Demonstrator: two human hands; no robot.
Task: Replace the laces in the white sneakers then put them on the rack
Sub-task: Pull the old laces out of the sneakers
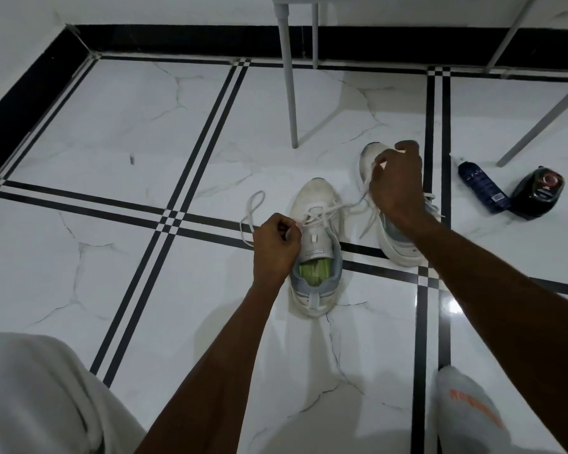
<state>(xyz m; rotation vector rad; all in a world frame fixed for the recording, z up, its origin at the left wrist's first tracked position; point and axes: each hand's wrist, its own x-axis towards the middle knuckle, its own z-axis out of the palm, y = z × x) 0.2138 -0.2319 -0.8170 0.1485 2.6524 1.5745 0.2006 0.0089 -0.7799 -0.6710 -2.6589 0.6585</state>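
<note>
Floor: white marble tile point(118, 132), black inlay lines | near sneaker point(315, 250): toe pointing far, lengthwise between the arms | left hand point(276, 244): pinching lace point(251, 208) beside the tongue | right hand point(395, 181): pinching lace end, above far-right sneaker point(368, 155) | left hand nearer the shoe being laced.

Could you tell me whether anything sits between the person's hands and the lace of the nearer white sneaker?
Nothing visible does. The left hand already pinches the lace beside the nearer sneaker, and the right hand holds its other end above the second sneaker. The dark bottles lie apart to the right.
</note>
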